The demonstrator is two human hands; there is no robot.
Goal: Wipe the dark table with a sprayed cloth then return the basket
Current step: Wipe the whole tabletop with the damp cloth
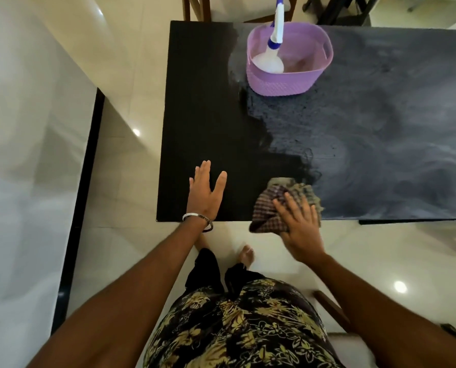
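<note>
your left hand (205,193) lies flat on the dark table (203,115), fingers straight, holding nothing. your right hand (300,225) presses the checked cloth (270,208) at the near edge, fingers spread. the purple basket (288,78) sits at the far side, its long axis left-right, the spray bottle (273,53) inside with nozzle pointing away.

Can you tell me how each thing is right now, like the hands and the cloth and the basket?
left hand: open, flat on table
right hand: flat, pressing cloth
cloth: bunched at near edge
table: left part dark, right part hazy
basket: upright on table
spray bottle: standing in basket
</note>
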